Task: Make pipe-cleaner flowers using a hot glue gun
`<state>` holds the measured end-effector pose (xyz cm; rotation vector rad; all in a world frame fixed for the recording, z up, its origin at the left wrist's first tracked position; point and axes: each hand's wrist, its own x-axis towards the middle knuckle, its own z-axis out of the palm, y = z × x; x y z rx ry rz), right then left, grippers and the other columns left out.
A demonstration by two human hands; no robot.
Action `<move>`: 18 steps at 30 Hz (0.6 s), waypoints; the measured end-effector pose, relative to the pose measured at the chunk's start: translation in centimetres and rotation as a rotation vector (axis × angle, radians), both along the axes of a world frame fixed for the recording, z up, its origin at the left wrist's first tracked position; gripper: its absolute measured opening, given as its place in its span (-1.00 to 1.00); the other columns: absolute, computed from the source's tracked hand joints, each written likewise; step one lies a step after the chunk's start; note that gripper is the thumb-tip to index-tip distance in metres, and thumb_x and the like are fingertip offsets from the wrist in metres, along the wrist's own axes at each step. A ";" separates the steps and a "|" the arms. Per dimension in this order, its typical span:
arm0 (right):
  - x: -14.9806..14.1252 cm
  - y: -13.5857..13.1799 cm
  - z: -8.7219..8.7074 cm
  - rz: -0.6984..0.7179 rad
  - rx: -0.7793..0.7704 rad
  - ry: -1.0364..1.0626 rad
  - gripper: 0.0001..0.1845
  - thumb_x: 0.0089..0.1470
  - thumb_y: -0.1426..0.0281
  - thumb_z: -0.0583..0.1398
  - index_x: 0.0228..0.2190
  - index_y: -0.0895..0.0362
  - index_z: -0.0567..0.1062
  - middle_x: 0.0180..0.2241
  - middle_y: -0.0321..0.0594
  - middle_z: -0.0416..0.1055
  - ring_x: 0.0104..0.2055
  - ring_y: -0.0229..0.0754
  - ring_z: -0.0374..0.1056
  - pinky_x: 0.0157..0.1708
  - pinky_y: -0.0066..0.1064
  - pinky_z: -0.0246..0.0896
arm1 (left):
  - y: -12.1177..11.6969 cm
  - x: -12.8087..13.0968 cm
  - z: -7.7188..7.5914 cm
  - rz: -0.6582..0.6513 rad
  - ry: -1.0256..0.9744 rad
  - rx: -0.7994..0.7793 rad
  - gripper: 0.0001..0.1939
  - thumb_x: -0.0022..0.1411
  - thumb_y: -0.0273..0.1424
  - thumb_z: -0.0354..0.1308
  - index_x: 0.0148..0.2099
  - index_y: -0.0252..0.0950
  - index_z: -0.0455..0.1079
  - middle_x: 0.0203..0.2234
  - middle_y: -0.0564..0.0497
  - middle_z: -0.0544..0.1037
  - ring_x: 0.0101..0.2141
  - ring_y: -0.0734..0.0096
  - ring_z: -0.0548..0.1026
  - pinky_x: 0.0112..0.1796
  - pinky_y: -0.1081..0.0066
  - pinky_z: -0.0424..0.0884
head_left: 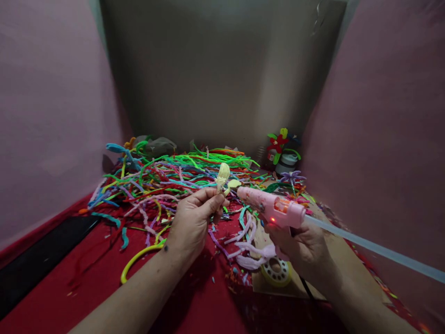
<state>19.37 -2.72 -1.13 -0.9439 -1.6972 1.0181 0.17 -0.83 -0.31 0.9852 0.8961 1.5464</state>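
My left hand (196, 218) pinches a pale yellow petal-shaped piece (223, 174) between thumb and fingers, holding it upright above the red cloth. A smaller pale yellow lobe (234, 184) sticks out to its right. My right hand (302, 246) is wrapped round the handle of a pink glue gun (271, 204), whose small light glows red. The nozzle points left, close to the smaller yellow lobe; whether they touch I cannot tell. From the gun's back end a long whitish glue stick (375, 250) runs out to the right.
A heap of colourful pipe cleaners (181, 171) spreads across the red cloth (104, 297). Under my right arm lies a brown board (347, 264) with a yellow-rimmed spool (276, 271). Finished-looking flowers (278, 143) stand at the back right. Pink walls flank both sides; a black strip (45, 260) lies left.
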 end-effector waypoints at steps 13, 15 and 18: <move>0.4 0.2 -1.3 -0.076 0.081 0.002 -0.85 0.03 0.29 0.17 -0.48 0.10 0.46 -0.66 -0.32 0.17 -0.65 -0.31 0.02 -0.69 -0.44 -0.06 | 0.1 -0.1 0.0 -0.003 0.012 0.008 -0.88 -0.02 -0.40 0.27 -0.45 -0.36 0.43 -0.59 0.05 0.45 -0.62 0.62 0.28 -0.56 0.55 0.16; 0.5 0.3 -1.6 -0.078 0.090 -0.015 -0.86 0.04 0.29 0.17 -0.45 0.09 0.47 -0.65 -0.32 0.19 -0.64 -0.29 0.05 -0.68 -0.43 -0.02 | 0.2 -0.1 0.0 -0.002 0.017 0.010 -0.88 -0.02 -0.40 0.27 -0.45 -0.36 0.44 -0.59 0.05 0.44 -0.62 0.62 0.28 -0.56 0.55 0.15; 0.8 0.4 -2.0 -0.071 0.092 -0.020 -0.89 0.03 0.31 0.18 -0.41 0.06 0.48 -0.63 -0.31 0.22 -0.62 -0.25 0.11 -0.63 -0.39 0.07 | 0.1 0.0 0.0 0.003 0.021 0.019 -0.89 -0.01 -0.41 0.26 -0.45 -0.35 0.44 -0.58 0.05 0.45 -0.61 0.62 0.28 -0.56 0.55 0.15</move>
